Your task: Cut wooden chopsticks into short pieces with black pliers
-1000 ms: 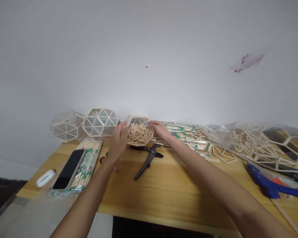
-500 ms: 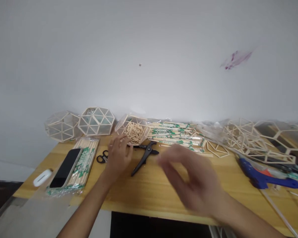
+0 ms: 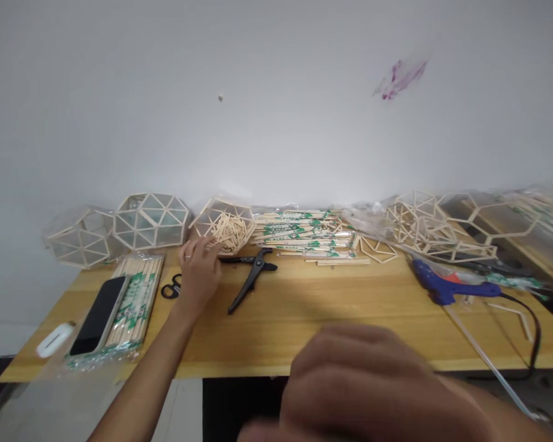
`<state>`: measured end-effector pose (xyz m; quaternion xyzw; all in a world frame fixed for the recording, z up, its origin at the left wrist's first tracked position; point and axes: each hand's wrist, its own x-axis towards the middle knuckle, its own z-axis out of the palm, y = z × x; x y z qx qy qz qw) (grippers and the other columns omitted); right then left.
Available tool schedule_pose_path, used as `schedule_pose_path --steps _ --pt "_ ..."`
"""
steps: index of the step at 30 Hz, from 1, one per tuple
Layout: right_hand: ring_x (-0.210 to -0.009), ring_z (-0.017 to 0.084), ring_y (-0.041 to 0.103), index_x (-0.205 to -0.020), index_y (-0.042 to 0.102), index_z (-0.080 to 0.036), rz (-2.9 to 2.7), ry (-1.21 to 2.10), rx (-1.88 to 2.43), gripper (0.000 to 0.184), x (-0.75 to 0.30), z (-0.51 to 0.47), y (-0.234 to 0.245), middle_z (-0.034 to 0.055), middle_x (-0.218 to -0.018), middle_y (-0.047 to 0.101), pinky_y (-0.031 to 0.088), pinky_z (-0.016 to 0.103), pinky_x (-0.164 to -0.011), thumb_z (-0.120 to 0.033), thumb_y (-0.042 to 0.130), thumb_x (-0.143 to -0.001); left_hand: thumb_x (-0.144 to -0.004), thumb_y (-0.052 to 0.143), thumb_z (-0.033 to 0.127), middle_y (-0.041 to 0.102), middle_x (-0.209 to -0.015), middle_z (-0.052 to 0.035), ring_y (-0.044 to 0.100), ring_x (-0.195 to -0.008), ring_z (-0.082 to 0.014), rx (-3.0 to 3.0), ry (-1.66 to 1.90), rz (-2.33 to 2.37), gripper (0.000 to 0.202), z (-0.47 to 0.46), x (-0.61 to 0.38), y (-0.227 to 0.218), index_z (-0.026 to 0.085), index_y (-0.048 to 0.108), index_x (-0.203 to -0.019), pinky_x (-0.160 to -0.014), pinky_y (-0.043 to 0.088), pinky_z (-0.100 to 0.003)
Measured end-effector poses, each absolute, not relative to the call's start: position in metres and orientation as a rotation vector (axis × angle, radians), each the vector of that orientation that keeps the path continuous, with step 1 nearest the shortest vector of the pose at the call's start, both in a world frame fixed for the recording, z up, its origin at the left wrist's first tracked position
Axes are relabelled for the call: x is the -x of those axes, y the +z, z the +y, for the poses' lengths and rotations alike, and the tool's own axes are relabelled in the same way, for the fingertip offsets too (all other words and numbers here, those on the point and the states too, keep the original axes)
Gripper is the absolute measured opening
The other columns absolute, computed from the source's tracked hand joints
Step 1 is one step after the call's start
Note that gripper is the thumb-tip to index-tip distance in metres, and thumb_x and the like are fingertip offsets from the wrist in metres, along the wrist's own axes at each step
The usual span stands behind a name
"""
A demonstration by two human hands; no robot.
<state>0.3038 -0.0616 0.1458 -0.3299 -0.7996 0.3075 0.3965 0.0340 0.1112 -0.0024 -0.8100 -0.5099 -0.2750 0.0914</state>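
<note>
At the left of the table [image 3: 327,313], a phone [image 3: 99,313] lies on a pack of sticks [image 3: 141,294], and scissors [image 3: 169,287] sit just beside the left hand [image 3: 198,273]. That hand rests flat and empty, fingers loosely spread, its fingertips near the stick-frame bowl [image 3: 225,226] of short cut sticks by the wall. The step in hand reads as picking from that bowl, with the cutter [image 3: 249,279] untouched just right of the hand. The right hand [image 3: 378,387] is a blur close to the lens — its grip cannot be told — so a next pick calls for a fine pinch by the left fingertips.
</note>
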Motion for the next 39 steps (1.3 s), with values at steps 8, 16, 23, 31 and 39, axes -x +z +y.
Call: schedule_pose_path --steps 8,16,23,31,39 --pt "-0.100 0.028 0.066 -0.103 0.073 -0.022 -2.135 0.381 1.624 0.021 -0.400 0.016 0.029 0.0136 -0.107 0.070 0.052 0.044 -0.092 -0.019 0.054 -0.095 -0.090 0.052 0.014 0.072 -0.106 -0.0098 0.065 -0.107 -0.0271 2.764 -0.906 -1.362 0.024 0.066 -0.054 -0.023 0.024 0.071 -0.101 -0.102 0.050 -0.047" --pt "-0.102 0.029 0.061 -0.106 0.067 -0.018 -2.225 0.174 1.813 0.020 -0.417 0.026 -0.011 0.0142 -0.108 0.067 0.049 0.042 -0.091 -0.019 0.048 -0.099 -0.092 0.052 0.017 0.070 -0.096 -0.0066 0.064 -0.097 -0.0240 2.826 -1.024 -1.439 0.017 0.072 -0.050 -0.034 0.024 0.067 -0.092 -0.089 0.053 -0.041" --pt "-0.103 0.029 0.060 -0.115 0.065 -0.018 -2.245 0.227 1.683 0.027 -0.412 0.025 -0.003 0.0152 -0.110 0.066 0.049 0.043 -0.093 -0.017 0.043 -0.100 -0.092 0.051 0.018 0.068 -0.090 -0.0055 0.063 -0.091 -0.0235 2.837 -1.036 -1.553 0.017 0.070 -0.047 -0.036 0.023 0.066 -0.088 -0.085 0.052 -0.040" --pt "-0.107 0.027 0.058 -0.127 0.064 -0.019 -2.215 0.130 1.464 0.034 -0.397 0.078 0.033 0.0151 -0.115 0.064 0.047 0.039 -0.094 -0.020 0.039 -0.105 -0.091 0.050 0.020 0.069 -0.087 -0.0046 0.063 -0.088 -0.0231 2.845 -1.026 -1.582 0.017 0.075 -0.046 -0.040 0.023 0.066 -0.084 -0.082 0.051 -0.039" --pt "-0.099 0.025 0.059 -0.114 0.072 -0.016 -2.387 0.010 1.549 0.027 -0.384 0.151 0.005 0.0135 -0.107 0.069 0.044 0.035 -0.090 -0.011 0.049 -0.101 -0.090 0.051 0.020 0.069 -0.085 -0.0030 0.063 -0.085 -0.0206 2.833 -1.080 -1.576 0.016 0.076 -0.043 -0.040 0.021 0.066 -0.083 -0.080 0.051 -0.035"
